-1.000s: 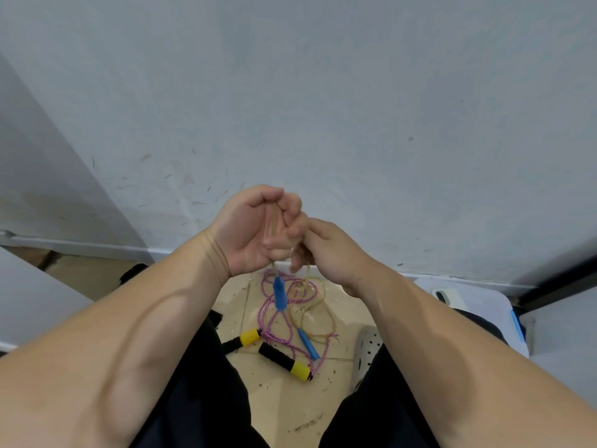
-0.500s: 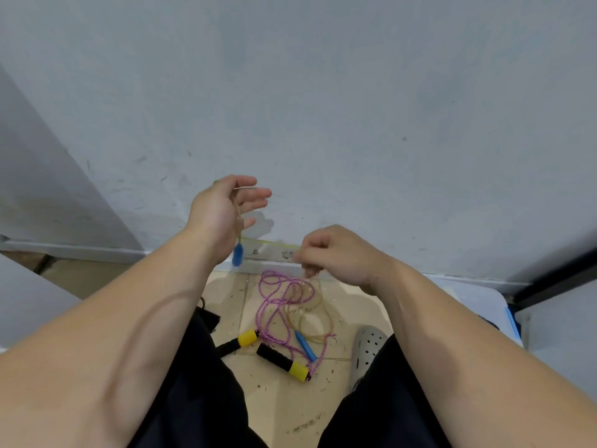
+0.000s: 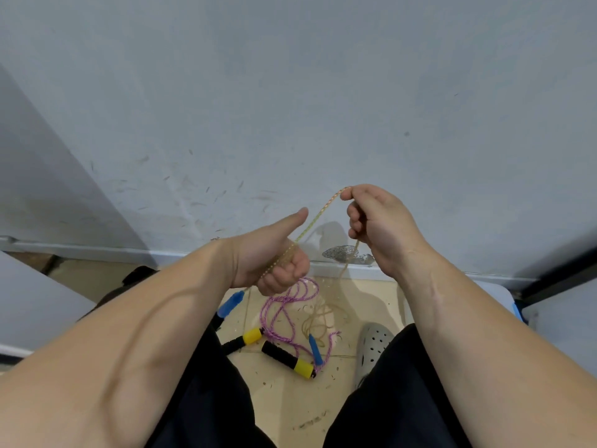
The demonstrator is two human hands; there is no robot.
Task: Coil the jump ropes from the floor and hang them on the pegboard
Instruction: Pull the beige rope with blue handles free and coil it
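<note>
A tan jump rope (image 3: 318, 215) runs taut between my two hands. My left hand (image 3: 271, 257) has its fingers curled round the rope, thumb stretched out, and one blue handle (image 3: 230, 303) dangles just below it. My right hand (image 3: 378, 221) pinches the rope higher up, near the wall; from there the rope drops to a loose tan heap (image 3: 318, 321) on the floor beside the second blue handle (image 3: 315, 349). A pink jump rope (image 3: 284, 302) with black and yellow handles (image 3: 288, 359) lies tangled on the floor between my legs. No pegboard is in view.
A grey wall (image 3: 290, 108) with a white baseboard (image 3: 339, 270) stands directly ahead. My grey perforated shoe (image 3: 373, 347) rests on the tan floor at the right. A pale blue container (image 3: 504, 295) sits at the right edge.
My right hand has risen from near the baseboard and pulled the tan rope up and taut. My left hand has dropped, turned and closed its fingers on the rope; the blue handle hangs lower.
</note>
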